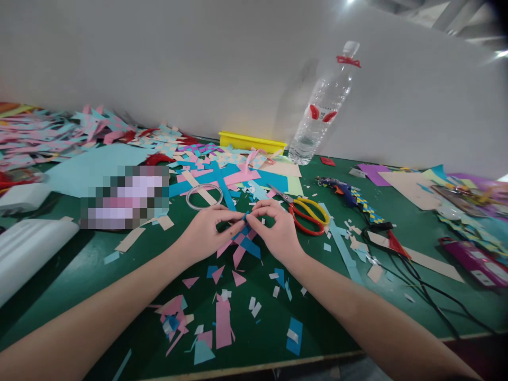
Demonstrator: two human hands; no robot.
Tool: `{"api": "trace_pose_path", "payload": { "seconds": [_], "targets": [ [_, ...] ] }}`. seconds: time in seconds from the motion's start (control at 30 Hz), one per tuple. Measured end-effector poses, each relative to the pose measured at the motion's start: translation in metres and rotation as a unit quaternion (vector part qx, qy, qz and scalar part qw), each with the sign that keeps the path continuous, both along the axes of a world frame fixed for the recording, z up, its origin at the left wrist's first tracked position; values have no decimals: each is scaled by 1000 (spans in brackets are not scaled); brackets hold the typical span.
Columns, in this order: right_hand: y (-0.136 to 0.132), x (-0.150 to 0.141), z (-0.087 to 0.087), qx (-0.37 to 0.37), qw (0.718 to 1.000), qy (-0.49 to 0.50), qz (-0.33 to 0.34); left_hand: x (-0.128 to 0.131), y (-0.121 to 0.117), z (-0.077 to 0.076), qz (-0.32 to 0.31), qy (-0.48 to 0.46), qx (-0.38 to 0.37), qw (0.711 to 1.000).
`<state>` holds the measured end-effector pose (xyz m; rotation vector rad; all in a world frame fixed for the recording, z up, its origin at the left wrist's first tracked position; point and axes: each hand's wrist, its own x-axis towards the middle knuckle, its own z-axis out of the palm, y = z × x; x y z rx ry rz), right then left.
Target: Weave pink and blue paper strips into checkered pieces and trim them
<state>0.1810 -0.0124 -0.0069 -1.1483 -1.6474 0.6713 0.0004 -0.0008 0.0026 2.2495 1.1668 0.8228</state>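
Both of my hands meet over the middle of the green table [79, 275]. My left hand [208, 230] and my right hand [278, 230] pinch a small woven piece of pink and blue paper strips [243, 241], fingers closed on its top edge. The piece's loose strip ends hang down towards me. Red-and-yellow scissors [307, 214] lie just right of my right hand. A clear tape ring [203, 196] lies just beyond my left hand.
Pink, blue and white paper scraps [222, 317] litter the table in front of me. A clear water bottle [323, 106] and a yellow tray [252, 142] stand by the wall. A glue gun [345, 190] with a black cord lies at right. Piles of woven paper [47, 132] fill the left.
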Motion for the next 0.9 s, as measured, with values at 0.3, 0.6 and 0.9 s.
{"api": "trace_pose_path", "payload": {
  "seconds": [0.3, 0.6, 0.9],
  "targets": [
    [0, 0, 1, 32, 999, -13, -22, 0, -3, 4, 7, 11, 18, 1000],
    [3, 2, 1, 26, 998, 5, -59, -1, -4, 6, 4, -10, 18, 1000],
    [6, 5, 2, 17, 1000, 14, -18, -5, 4, 6, 38, -71, -108, 991]
  ]
}}
